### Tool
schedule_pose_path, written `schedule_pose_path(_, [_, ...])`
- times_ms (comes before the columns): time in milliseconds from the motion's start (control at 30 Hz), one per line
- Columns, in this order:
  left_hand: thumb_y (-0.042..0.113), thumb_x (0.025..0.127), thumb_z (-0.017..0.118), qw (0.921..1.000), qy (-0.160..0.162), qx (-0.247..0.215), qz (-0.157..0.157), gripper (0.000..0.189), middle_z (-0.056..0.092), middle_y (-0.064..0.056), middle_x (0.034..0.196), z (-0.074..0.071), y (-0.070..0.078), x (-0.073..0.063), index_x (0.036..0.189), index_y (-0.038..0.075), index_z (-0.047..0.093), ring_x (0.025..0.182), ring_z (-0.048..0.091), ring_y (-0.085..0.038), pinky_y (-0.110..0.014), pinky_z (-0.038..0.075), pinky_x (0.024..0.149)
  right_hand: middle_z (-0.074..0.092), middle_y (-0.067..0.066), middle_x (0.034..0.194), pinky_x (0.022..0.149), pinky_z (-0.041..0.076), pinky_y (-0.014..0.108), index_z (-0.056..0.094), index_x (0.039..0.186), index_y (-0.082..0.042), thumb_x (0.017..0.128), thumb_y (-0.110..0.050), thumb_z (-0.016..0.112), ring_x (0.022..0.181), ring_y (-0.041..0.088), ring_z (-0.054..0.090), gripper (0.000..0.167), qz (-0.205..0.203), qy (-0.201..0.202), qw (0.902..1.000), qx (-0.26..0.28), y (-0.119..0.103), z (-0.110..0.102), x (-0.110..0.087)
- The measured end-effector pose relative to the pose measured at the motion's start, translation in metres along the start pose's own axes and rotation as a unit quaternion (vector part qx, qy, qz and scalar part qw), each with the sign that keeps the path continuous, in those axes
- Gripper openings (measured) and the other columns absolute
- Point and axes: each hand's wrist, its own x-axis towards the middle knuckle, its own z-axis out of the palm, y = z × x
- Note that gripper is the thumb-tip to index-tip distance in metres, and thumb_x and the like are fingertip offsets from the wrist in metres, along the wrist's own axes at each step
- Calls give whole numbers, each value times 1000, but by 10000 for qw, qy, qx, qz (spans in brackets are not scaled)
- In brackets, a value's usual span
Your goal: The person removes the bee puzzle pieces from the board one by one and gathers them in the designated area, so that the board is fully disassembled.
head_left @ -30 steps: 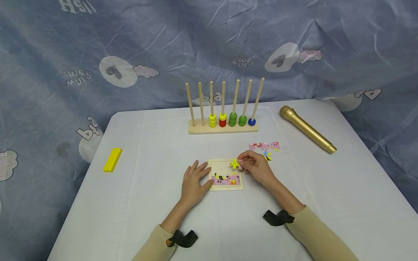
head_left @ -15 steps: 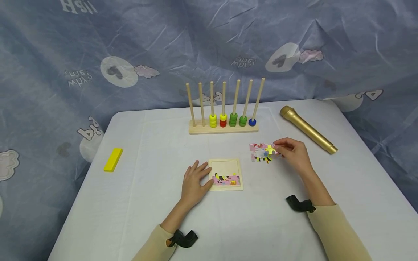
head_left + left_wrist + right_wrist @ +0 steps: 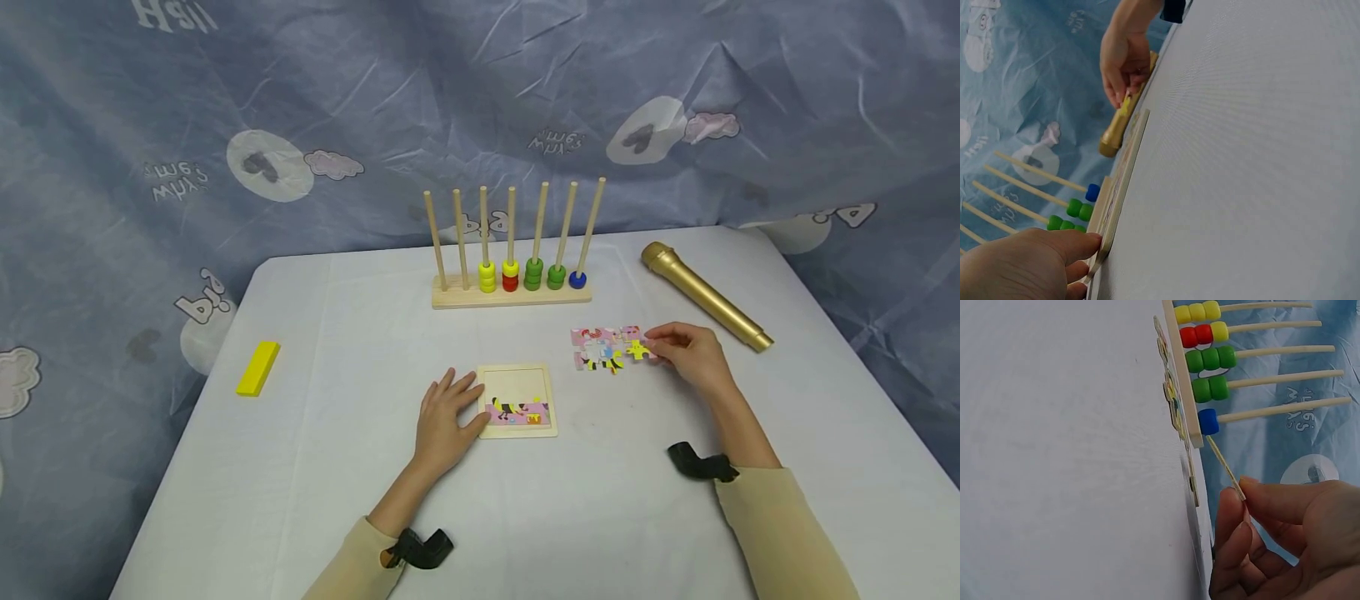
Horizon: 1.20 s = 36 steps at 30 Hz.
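Note:
Thumb and fingers of my right hand (image 3: 693, 357) pinch a yellow-and-pink jigsaw piece (image 3: 638, 349), held at the right side of a cluster of loose jigsaw pieces (image 3: 600, 337). The right wrist view shows this piece edge-on between thumb and fingertips, tilted above the table. My left hand (image 3: 445, 422), fingers spread, rests against the left edge of a square wooden puzzle tray (image 3: 517, 382); in the left wrist view its thumb touches the tray's rim. A row of pink pieces with a bee picture (image 3: 519, 413) fills the lower part of the tray, and bare wood shows above.
Behind the pieces stands a wooden peg rack (image 3: 512, 302) with coloured beads on several upright pegs. A gold microphone (image 3: 705, 296) lies at the back right. A yellow block (image 3: 258, 368) lies near the table's left edge. A blue-grey printed cloth (image 3: 420, 108) hangs behind the table.
My right hand has carried the yellow-and-pink piece from over the tray rightward, across the loose pieces to their right side. My left hand has stayed on the tray.

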Motion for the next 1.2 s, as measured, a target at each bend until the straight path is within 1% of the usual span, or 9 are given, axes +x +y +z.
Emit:
schedule_pose_path(167, [22,83,75,10000,7,7,5,44,57,-10,141,0,0,0,123,5,68,144,35,-35,-57,20,118,65,-6,76,56,50,21,67,110,4,94,-18,65,66,3,61,28,-10,-114,9999,-97,7,4,2])
schedule_pose_path(300, [22,83,76,10000,16,11,16,44,57,-10,140,0,0,-1,123,5,68,144,35,-36,-58,20,118,67,1,79,56,50,22,68,109,3,93,-17,67,66,3,62,26,-27,-48,9995,-310,10,7,2])
schedule_pose_path(400, [22,83,76,10000,16,16,22,44,57,-10,140,-1,0,-1,123,5,68,143,35,-36,-58,20,118,68,5,81,55,49,21,69,106,3,92,-16,67,65,4,61,23,-81,49,9987,-496,9,10,2])
schedule_pose_path(500, [22,83,76,10000,16,23,22,44,57,-10,140,-1,1,-1,123,5,68,143,35,-36,-58,21,118,69,8,79,54,47,21,70,103,2,91,-14,68,63,4,60,21,-247,179,9970,-715,9,12,2])
schedule_pose_path(667, [22,83,75,10000,10,13,17,44,57,-10,140,-1,1,0,123,5,68,144,35,-36,-58,20,118,70,11,78,53,43,21,72,97,-1,89,-14,70,60,2,54,16,-512,443,9907,-1183,11,14,3])
schedule_pose_path(733, [22,83,75,10000,2,13,15,44,57,-10,140,-1,1,0,123,5,68,144,35,-36,-58,20,118,70,11,78,53,42,21,73,96,-1,88,-15,70,60,1,52,16,-540,529,9887,-1293,12,14,3])
schedule_pose_path(833, [22,83,75,10000,4,20,20,44,57,-10,140,-1,1,0,123,5,68,144,35,-35,-58,21,118,70,13,81,54,42,21,73,98,-1,89,-15,70,62,2,52,16,-469,626,9887,-1280,12,14,2])
schedule_pose_path(1000, [23,83,75,10000,16,24,32,44,57,-10,140,-1,1,0,123,5,68,144,35,-35,-58,21,117,68,10,81,53,42,19,72,101,0,90,-16,68,62,0,52,20,-262,813,9909,-1037,10,14,2])
schedule_pose_path(1200, [23,84,74,10000,2,22,32,44,57,-11,140,-1,1,0,123,5,68,144,35,-36,-58,20,117,60,-12,74,51,42,18,71,106,-1,92,-18,66,63,0,50,23,-19,1015,9938,-455,6,13,3])
